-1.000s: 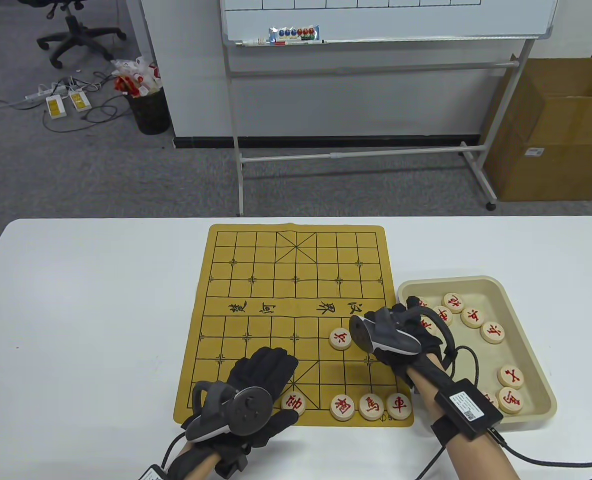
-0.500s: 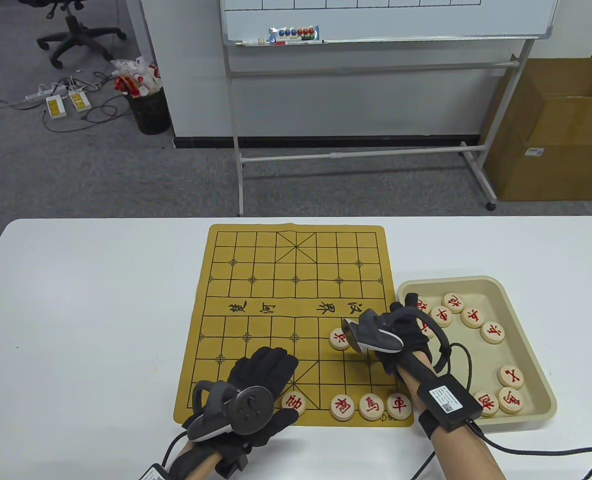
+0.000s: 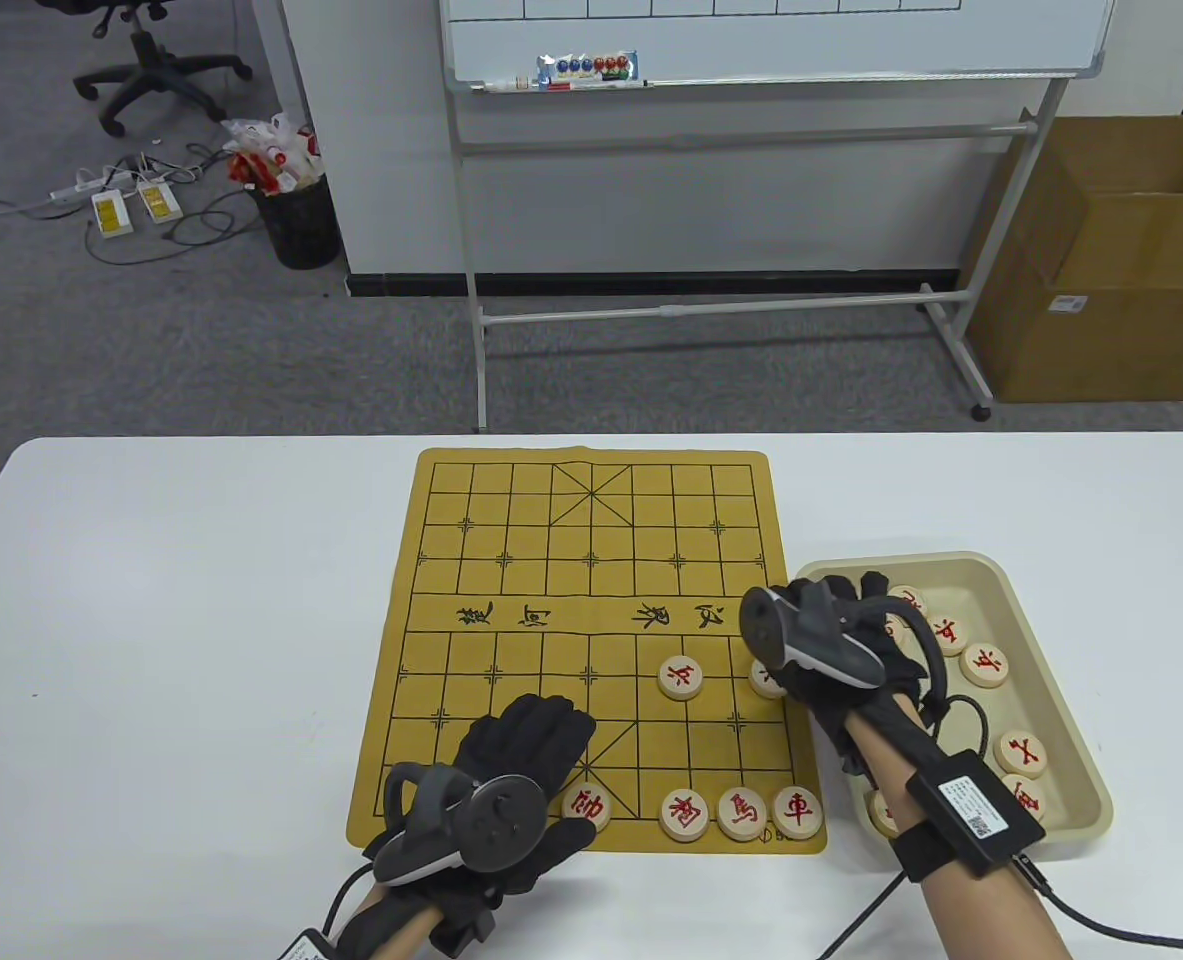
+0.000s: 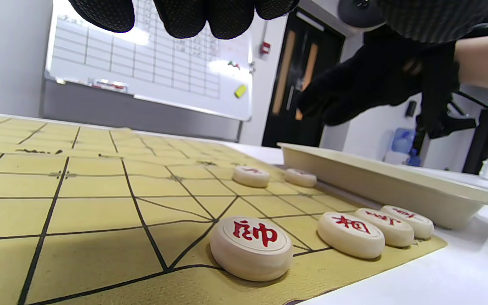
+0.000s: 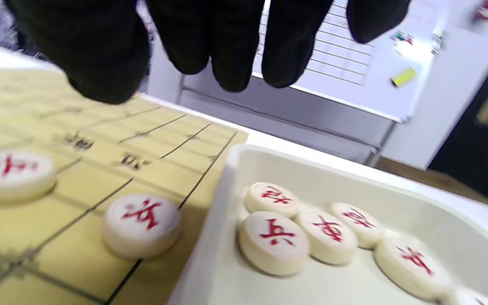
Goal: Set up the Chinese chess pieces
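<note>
A yellow mat-like chess board with black grid lines lies flat on the white worktop, and a shallow beige tray with rounded corners sits just beside its right edge. The pieces are pale round discs with red characters cut into their tops. Four stand along the board's near edge: one next to the left hand, then a row of three touching side by side towards the right corner. Two more sit further up the board, one in the open and one at the right edge, partly hidden under the right hand in the table view.

The left hand rests on the board's near left part, its fingers relaxed and holding nothing. The right hand hangs over the seam between board and tray; its fingers point down, spread and empty.

The right wrist view shows what the table view hides: the edge piece lying free on a grid line, and a cluster of discs packed together in the tray. How many discs lie beneath the right forearm is hard to tell.
</note>
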Available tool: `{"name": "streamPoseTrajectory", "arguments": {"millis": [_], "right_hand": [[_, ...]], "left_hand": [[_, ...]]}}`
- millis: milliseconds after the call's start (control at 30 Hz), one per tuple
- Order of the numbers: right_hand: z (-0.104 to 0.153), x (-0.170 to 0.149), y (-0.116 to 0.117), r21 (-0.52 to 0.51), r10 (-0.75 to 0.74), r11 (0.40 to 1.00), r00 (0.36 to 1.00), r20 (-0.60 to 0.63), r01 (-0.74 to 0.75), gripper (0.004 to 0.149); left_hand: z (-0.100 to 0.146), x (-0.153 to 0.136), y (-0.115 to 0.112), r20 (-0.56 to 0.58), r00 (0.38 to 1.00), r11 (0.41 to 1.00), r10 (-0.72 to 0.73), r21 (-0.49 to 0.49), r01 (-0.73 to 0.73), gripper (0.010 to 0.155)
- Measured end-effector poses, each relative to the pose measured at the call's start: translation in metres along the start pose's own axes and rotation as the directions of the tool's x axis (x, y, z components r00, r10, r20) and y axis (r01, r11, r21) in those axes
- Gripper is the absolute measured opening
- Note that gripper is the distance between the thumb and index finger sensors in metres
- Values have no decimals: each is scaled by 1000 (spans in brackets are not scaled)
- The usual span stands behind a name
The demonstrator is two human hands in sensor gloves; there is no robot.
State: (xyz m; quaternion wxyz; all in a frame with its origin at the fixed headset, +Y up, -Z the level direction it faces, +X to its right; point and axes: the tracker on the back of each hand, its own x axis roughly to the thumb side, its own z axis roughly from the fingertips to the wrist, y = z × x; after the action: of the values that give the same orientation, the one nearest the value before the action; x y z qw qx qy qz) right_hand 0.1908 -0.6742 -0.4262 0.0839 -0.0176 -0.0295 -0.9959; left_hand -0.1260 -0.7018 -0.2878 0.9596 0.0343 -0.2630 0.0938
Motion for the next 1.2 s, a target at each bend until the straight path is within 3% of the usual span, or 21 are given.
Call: {"name": "streamPoseTrajectory", "arguments": {"millis": [133,367,500,633,1200], "right_hand": [[0,-49,-4,31,-106,993,985,-139,111,74],[-12,-95,35,157,-33,985,968,-250,74,67],[-20,-86,46,181,-104,975,982,-156,132,66],[-25,-64,50,146,-46,988,997,-67,56,66],[-34,-36,75,197,111,974,994,14,-112,69]], "left_hand": [[0,1,0,0,1000,1000,-2,-4,2,90],[-1,1,-2,0,1000,1000,-7,-16,7,90],[-1,1,-3,-2,1000,1000,-7,-21,7,90],[-1,1,-3,-1,1000,1000,-6,-26,6,90],[-1,2,-3,7,1000,999,-8,-32,9,90]]}}
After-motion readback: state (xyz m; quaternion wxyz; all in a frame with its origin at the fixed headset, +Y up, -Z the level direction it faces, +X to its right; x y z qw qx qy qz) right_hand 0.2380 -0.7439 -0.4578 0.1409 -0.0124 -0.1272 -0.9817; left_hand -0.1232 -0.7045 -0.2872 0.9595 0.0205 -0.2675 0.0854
